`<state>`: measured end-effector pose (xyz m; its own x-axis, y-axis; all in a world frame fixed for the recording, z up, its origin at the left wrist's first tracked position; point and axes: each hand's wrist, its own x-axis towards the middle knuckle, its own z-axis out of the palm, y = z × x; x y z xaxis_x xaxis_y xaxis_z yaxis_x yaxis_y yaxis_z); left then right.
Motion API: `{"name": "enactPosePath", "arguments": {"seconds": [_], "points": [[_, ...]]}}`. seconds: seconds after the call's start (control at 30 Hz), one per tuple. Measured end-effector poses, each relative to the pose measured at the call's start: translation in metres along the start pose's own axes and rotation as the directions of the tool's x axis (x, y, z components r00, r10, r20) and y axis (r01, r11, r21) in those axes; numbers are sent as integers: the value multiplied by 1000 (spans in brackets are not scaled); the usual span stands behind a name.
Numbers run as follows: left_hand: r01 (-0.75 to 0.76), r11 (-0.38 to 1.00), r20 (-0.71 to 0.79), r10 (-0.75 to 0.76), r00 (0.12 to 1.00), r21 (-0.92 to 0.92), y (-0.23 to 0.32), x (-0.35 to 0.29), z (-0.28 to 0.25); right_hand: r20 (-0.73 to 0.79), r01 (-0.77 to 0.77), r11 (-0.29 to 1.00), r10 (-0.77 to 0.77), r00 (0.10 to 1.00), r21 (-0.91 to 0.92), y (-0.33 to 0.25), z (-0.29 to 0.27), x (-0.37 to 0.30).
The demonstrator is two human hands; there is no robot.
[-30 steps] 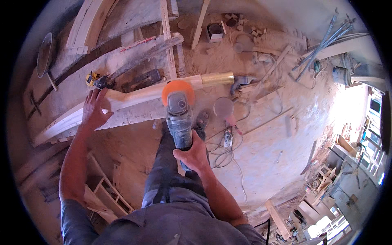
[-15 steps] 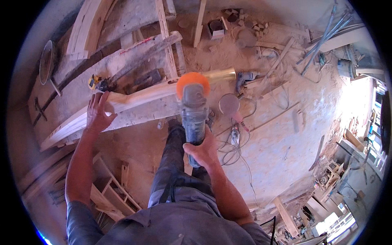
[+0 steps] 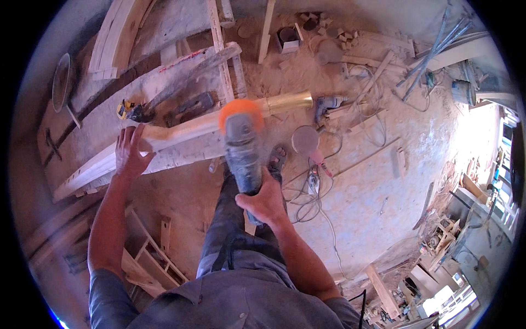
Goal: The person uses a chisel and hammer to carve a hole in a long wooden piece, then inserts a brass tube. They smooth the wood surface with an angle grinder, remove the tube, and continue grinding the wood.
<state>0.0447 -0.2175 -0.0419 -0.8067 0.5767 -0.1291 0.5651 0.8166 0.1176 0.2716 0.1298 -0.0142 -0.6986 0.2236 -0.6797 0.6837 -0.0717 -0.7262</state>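
My right hand (image 3: 264,198) is wrapped round the body of an angle grinder (image 3: 241,145) in the middle of the view. Its orange disc (image 3: 239,114) lies over a long, curved piece of pale wood (image 3: 192,126); the grinder hides whether they touch. The wood runs from the lower left up to the right and ends in a shiny, brass-coloured section (image 3: 290,102). Flat on the wood, left of the grinder, lies my left hand (image 3: 130,156), fingers stretched out and thumb apart. A dusty plank bench (image 3: 181,158) supports the wood.
A yellow-and-black tool (image 3: 130,111) lies on the bench beyond my left hand. On the dusty floor to the right are a drill (image 3: 329,105), a round disc-shaped tool (image 3: 306,140) with a pink handle, and looped cables (image 3: 309,207). Wooden frames (image 3: 156,255) stand at lower left.
My right hand has moved the grinder left along the wood, tilting it, and more of the brass-coloured section shows. My left hand stays almost in place.
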Motion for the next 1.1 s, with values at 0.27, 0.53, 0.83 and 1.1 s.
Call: {"name": "enactPosePath", "arguments": {"seconds": [0.27, 0.53, 0.83, 1.1], "points": [[7, 999, -80, -3, 997, 44, 2, -9, 6, 10, -47, 999, 47, 999, 19, -4, -14, -1], [16, 999, -108, -10, 994, 48, 5, -13, 9, 12, -42, 999, 42, 999, -19, 10, -10, -4], [-7, 999, -81, 11, 997, 45, 2, -25, 14, -5, 39, 997, -40, 999, -67, -9, -4, -8], [-10, 998, -145, 19, 989, 64, 7, -32, 23, 26, 34, 991, -30, 999, -132, 15, -4, -24]]}}
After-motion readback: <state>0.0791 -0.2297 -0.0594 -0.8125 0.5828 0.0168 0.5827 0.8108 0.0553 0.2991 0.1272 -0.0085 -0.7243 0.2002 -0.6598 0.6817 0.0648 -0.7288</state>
